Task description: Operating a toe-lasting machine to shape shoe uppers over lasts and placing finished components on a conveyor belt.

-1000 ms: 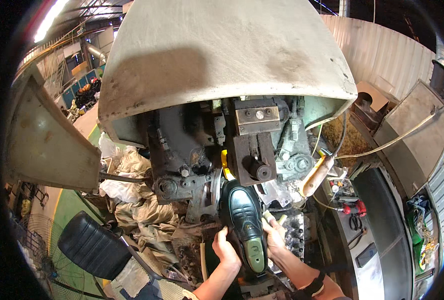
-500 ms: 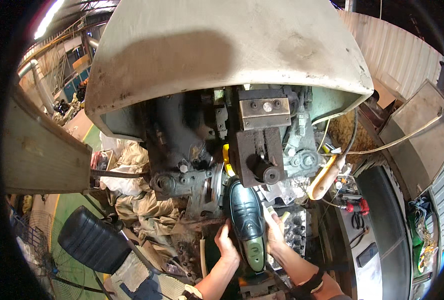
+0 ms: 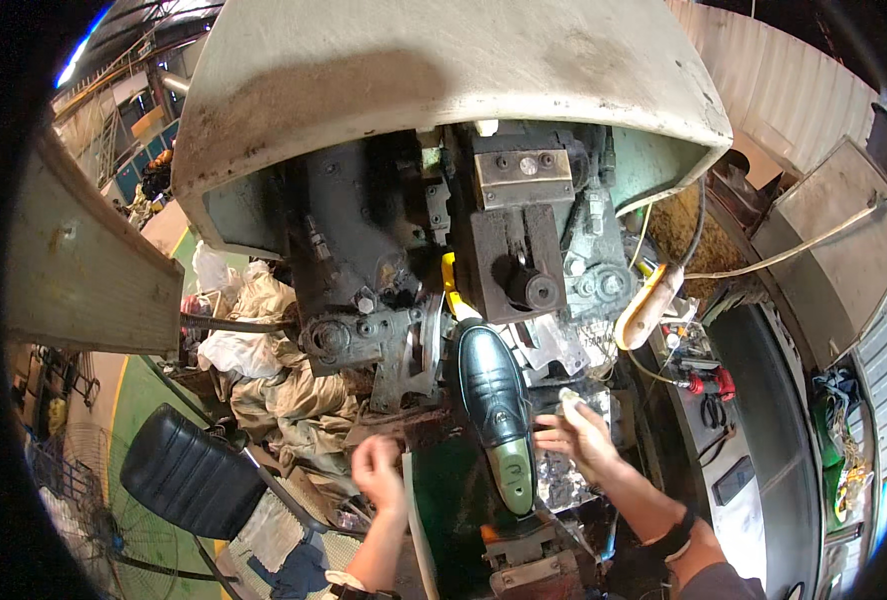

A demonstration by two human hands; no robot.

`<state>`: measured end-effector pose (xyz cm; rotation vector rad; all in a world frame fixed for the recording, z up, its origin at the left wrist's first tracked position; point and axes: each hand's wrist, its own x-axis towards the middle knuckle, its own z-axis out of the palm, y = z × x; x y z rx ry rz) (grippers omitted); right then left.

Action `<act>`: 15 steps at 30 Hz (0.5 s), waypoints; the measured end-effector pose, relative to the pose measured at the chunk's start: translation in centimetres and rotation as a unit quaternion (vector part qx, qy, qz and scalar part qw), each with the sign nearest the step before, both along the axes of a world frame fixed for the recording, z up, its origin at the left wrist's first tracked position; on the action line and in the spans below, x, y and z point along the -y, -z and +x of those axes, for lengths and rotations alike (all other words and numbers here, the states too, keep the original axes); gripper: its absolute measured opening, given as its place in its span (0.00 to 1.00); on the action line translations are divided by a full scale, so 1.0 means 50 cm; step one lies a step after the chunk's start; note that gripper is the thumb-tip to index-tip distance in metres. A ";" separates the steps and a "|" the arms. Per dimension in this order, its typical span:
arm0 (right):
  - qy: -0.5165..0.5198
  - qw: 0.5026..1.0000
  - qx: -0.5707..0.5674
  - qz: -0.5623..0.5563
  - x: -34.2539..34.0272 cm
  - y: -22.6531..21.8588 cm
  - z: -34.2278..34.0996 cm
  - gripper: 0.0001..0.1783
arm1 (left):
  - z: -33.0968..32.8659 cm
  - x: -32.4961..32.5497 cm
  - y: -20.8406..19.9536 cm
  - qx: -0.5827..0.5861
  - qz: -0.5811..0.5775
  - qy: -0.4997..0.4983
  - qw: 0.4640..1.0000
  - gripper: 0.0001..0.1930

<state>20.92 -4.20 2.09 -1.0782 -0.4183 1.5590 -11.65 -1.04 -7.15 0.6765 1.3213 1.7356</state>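
A glossy black lace-less-looking dress shoe [image 3: 490, 385] on a green last [image 3: 512, 475] stands toe away from me under the machine head, its heel end over a metal support [image 3: 524, 555]. A yellow part [image 3: 451, 280] of the machine is by its toe. My left hand [image 3: 379, 472] is off to the left of the shoe, fingers loosely curled, somewhat blurred, nothing visible in them. My right hand [image 3: 582, 440] is just right of the shoe, fingers spread. Something small and pale sits at one of its fingertips; wrap or held piece, I cannot tell.
The machine's big cream hood [image 3: 444, 80] hangs above its dark block [image 3: 520, 250]. A wooden-handled tool [image 3: 650, 308] hangs at right. Beside it are a red tool [image 3: 712, 385] and a phone-like black object [image 3: 734, 482]. A black padded seat [image 3: 189, 470] stands left.
Both hands have let go of the shoe and moved apart, the left one further out to the left, the right one slightly right. The shoe remains by the yellow part; the view has shifted.
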 end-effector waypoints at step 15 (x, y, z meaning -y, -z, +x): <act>-0.069 0.995 0.047 -0.048 0.034 0.006 -0.036 0.35 | -0.303 0.300 0.421 -0.063 -0.467 0.011 0.882 0.10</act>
